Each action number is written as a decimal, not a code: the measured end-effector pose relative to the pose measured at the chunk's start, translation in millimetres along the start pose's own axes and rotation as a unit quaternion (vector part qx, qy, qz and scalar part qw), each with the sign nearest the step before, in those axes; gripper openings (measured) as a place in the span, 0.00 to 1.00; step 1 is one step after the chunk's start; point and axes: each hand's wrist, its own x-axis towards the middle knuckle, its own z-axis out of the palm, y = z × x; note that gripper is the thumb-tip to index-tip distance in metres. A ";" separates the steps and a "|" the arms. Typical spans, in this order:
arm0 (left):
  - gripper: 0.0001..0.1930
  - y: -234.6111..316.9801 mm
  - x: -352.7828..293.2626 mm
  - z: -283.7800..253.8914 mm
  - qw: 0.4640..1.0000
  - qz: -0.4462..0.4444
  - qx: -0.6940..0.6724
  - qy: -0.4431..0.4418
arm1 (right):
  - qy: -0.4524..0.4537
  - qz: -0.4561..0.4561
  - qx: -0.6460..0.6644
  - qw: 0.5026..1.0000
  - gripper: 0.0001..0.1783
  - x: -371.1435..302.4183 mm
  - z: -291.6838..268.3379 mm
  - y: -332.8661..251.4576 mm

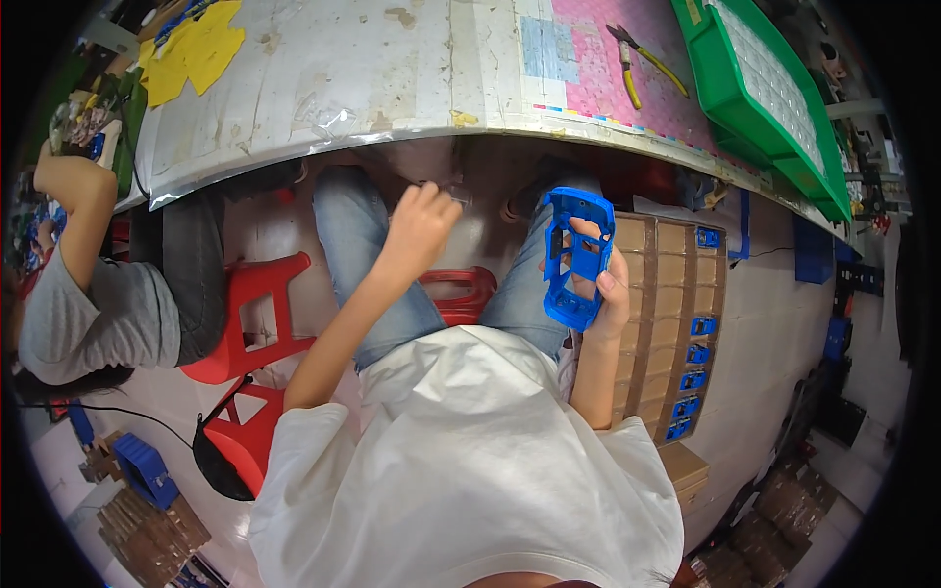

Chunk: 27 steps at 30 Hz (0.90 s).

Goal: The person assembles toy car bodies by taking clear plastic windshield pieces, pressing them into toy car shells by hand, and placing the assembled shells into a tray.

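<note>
A blue plastic toy car body shell (585, 210) with window openings is tilted up above my right thigh. My right hand (614, 286) grips it from its right side, the thumb on the near edge and fingers showing through the openings. My left hand (423, 227) hovers over the gap between my knees, apart from the shell. Its fingers are curled together, and whatever they may hold is hidden. The worktable's front edge (353, 142) runs just beyond both hands.
A divided cardboard box (635, 294) with several blue shells stands at my right. On the table lie yellow-handled cutters (637, 69), a green crate (725, 103) and yellow cloth (201, 49). A co-worker (108, 314) and a red stool (250, 318) are at left.
</note>
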 end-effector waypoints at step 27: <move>0.08 41.3 -11.2 -30.8 0.980 0.034 -0.003 0.198 | -0.029 0.033 0.210 0.977 0.33 6.1 7.4 7.9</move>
